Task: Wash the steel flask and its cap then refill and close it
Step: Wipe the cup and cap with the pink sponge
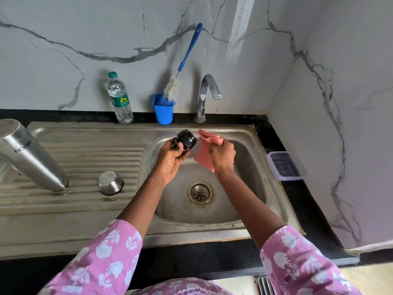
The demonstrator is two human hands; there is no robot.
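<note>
The steel flask (32, 155) stands upside down on the ribbed drainboard at the left, mouth on the steel. Beside it a small steel cup lid (110, 183) lies inverted. Above the sink basin (244, 188) my left hand (170, 160) grips the black inner cap (187, 139). My right hand (222, 156) holds a pink cloth (204, 154) just to the right of the cap, close but apart from it.
The tap (207, 94) at the back is not running. A plastic water bottle (120, 99) and a blue cup (163, 110) with a long blue bottle brush (187, 54) stand behind the sink. A lidded plastic box (284, 166) sits on the black counter at right.
</note>
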